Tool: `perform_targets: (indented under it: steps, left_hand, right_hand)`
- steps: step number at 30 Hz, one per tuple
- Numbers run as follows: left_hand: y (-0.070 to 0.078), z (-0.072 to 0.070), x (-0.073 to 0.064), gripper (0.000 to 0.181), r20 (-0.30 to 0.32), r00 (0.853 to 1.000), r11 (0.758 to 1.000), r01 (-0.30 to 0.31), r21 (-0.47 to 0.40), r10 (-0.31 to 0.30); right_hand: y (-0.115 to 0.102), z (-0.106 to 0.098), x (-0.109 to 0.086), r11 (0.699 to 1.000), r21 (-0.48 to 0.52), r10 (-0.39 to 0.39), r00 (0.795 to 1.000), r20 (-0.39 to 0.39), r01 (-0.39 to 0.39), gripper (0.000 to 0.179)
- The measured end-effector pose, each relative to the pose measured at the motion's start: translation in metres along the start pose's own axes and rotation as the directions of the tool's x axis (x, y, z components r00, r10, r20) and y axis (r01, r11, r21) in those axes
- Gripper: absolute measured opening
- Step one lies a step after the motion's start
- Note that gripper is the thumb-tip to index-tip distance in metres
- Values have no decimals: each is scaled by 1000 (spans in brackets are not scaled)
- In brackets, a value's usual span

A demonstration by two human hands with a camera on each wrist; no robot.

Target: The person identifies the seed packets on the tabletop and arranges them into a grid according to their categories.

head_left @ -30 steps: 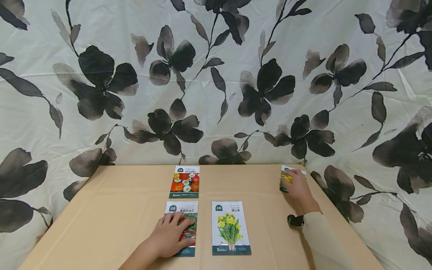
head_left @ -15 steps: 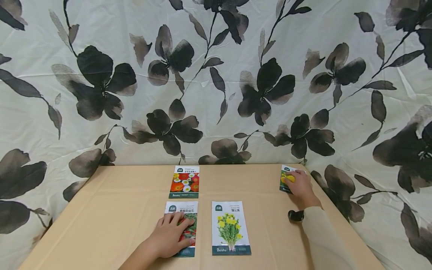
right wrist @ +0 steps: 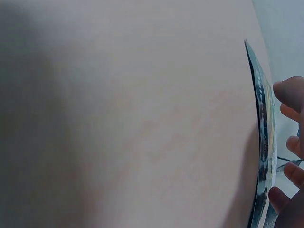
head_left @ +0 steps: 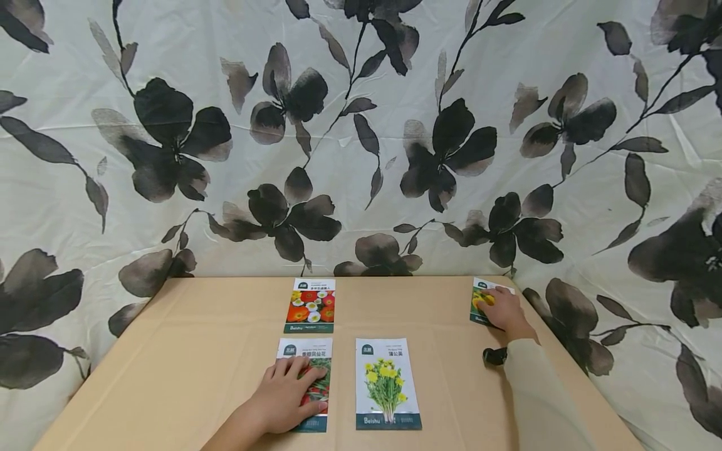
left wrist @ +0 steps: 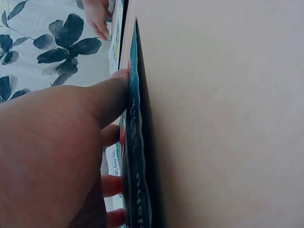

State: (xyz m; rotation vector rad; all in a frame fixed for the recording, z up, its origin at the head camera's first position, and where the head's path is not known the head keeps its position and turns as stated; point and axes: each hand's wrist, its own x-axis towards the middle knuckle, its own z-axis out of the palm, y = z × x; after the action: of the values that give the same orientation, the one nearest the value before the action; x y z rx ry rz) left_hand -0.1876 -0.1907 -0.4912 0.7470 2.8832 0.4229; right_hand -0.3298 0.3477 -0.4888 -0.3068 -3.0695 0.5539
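My left hand (head_left: 289,396) rests with spread fingers on a seed packet (head_left: 313,423) showing red flowers and green leaves. In the left wrist view, the thumb (left wrist: 111,97) and fingertips press on this packet's face (left wrist: 135,133). At the far right corner of the table, my right hand (head_left: 506,312) lies over another seed packet (head_left: 479,313) with yellow flowers, covering its right part. The right wrist view shows that packet (right wrist: 261,133) edge-on, slightly raised along its near edge, with the fingers (right wrist: 294,145) loosely spread over it.
A seed packet with a bunch of yellow flowers (head_left: 387,385) lies right of my left hand. Behind the left hand's packet lies one with red, orange and white flowers (head_left: 310,305). The tan table (head_left: 417,307) ends at a floral cloth (head_left: 361,156).
My right hand has slid slightly to the right over its packet, so more of the yellow-flower picture shows. The left hand and the other packets stay in place.
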Motion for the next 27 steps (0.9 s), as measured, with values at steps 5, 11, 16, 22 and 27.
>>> perform_targets:
  steps: [5, 11, 16, 22, 27]
  left_hand:
    - [-1, 1, 1, 63, 8, 1000, 1000, 3, -2, -3]
    - [-1, 2, 1, 62, -1, 1000, 1000, -1, -15, 1]
    - [-2, 3, 2, 62, -1, 1000, 1000, 0, -17, 0]
    - [-2, 1, 1, 62, 2, 1000, 1000, 4, -28, -4]
    - [-2, 1, 1, 62, 2, 1000, 1000, 1, -27, -1]
  right_hand:
    - [1, 0, 0, 999, -39, -35, 999, 5, 35, 61]
    - [0, 0, 0, 999, -45, -17, 1000, 24, 18, 62]
    - [1, -1, 1, 998, -57, -22, 999, 28, 24, 62]
    - [2, 1, 2, 997, -78, -25, 998, 53, 29, 62]
    - [-1, 1, 4, 996, -92, 1, 997, 81, 6, 64]
